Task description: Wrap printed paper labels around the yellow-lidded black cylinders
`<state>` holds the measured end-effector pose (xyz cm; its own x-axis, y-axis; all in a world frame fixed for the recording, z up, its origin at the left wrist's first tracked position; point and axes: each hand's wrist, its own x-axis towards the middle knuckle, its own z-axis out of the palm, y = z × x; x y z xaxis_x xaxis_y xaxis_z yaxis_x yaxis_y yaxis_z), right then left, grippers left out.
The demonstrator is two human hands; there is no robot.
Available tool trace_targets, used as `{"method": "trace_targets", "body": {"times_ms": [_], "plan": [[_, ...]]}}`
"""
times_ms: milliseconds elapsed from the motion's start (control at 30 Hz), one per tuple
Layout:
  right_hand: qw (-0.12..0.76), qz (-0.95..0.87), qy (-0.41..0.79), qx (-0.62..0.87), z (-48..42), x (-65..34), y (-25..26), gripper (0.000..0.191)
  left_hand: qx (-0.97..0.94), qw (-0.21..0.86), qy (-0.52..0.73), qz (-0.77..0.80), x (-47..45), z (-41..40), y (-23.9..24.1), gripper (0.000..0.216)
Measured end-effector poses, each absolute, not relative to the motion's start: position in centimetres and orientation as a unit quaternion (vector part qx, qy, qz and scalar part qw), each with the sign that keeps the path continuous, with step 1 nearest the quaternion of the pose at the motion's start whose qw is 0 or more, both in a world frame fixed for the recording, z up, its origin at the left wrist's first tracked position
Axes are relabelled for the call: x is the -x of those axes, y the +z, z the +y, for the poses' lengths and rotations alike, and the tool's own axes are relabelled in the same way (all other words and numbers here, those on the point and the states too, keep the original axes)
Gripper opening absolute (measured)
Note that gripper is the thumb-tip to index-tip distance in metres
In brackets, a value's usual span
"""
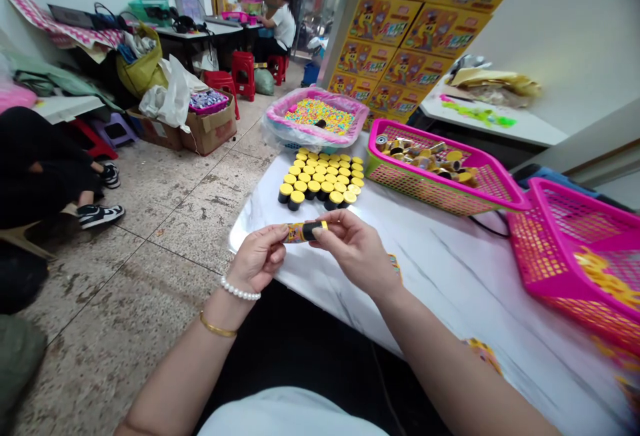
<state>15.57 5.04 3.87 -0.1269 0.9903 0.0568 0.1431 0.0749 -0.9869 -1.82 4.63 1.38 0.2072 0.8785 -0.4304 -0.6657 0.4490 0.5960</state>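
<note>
A small black canister with a yellow lid [313, 231] lies sideways between my hands, just above the table's near edge. My right hand [356, 247] grips its lidded end between thumb and fingers. At its other end, my left hand [260, 253] pinches a colourful printed label [295, 233] that meets the black body. How far the label is stuck down I cannot tell. Beyond my hands, several black canisters with yellow lids [320, 178] stand upright in close rows on the white marbled table [425, 269].
Behind the rows sits a plastic-lined basket [280, 115] of small coloured pieces. To the right are a pink basket [425, 191] of loose canisters and another pink basket [545, 249] with yellow pieces. Stacked yellow boxes [395, 43] rise behind. Another person [284, 26] sits at a far table.
</note>
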Motion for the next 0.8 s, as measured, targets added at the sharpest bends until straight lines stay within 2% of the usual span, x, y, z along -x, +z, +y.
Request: {"method": "trace_targets", "body": {"times_ms": [133, 333, 433, 533, 600, 800], "plan": [[0.448, -0.688, 0.315, 0.475, 4.1, -15.4, 3.0, 0.023, -0.156, 0.745, 0.521, 0.386, 1.6, 4.6, 1.2, 0.030], [0.480, -0.675, 0.369, 0.422, 4.5, -15.7, 2.5, 0.028, -0.232, 0.656, 0.579, 0.425, 1.5, 3.6, 0.8, 0.047], [0.474, -0.709, 0.341, 0.397, 4.8, -16.1, 2.8, 0.027, -0.302, 0.670, 0.540, 0.410, 2.1, 3.8, 0.8, 0.059], [0.435, -0.755, 0.299, 0.389, 4.8, -16.7, 3.3, 0.026, -0.358, 0.719, 0.458, 0.382, 2.6, 4.7, 0.9, 0.053], [0.418, -0.769, 0.280, 0.394, 4.7, -17.2, 3.5, 0.026, -0.368, 0.722, 0.449, 0.376, 2.4, 5.5, 0.9, 0.047], [0.436, -0.784, 0.173, 0.407, 4.5, -19.1, 3.3, 0.030, -0.404, 0.749, 0.418, 0.317, -0.1, 7.3, 0.8, 0.044]]}}
